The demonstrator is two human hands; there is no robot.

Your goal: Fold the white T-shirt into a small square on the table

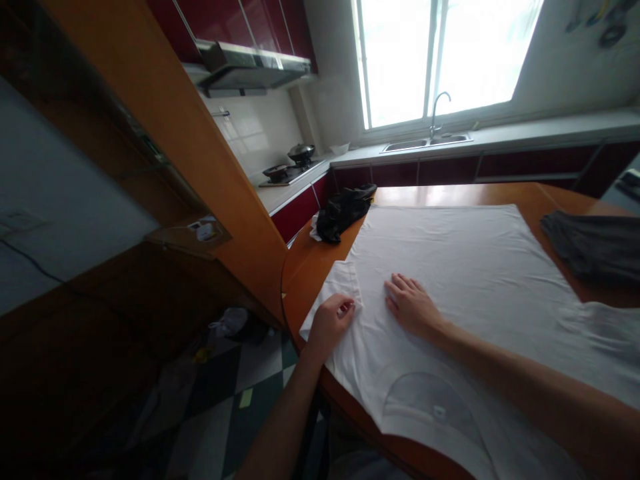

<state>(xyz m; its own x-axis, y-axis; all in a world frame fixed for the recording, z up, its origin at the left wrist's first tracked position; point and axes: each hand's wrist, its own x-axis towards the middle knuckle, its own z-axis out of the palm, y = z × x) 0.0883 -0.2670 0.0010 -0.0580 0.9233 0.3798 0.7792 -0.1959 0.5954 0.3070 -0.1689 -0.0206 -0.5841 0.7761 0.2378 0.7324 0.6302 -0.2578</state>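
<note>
White T-shirt (475, 267), spread front-down or front-up (I cannot tell which) across the table (305, 267), its collar (430, 400) nearest me at the table's near edge and its hem toward the far side. The cloth is thin and lies almost flat with only shallow wrinkles. I judge it light, limp and non-fragile, with no stiffness of its own, so any lifted part would droop and drag the rest unless something pins it. It looks matte rather than slick, though on the polished wood it could slide as a whole. My left hand (330, 321) is closed in a pinch on the edge of the short sleeve (343, 280), which sticks out over the table's left rim. My right hand (413, 307) lies spread, palm down and fingers together, on the body of the shirt just beside that sleeve seam. The seams, sleeve hem and collar band seem the best places to take hold, being doubled and less stretchy than the open panel. Beyond the shirt, a crumpled black garment (345, 210) sits at the table's far left corner, and a grey garment (595, 247) lies at its right, both apart from the shirt.
</note>
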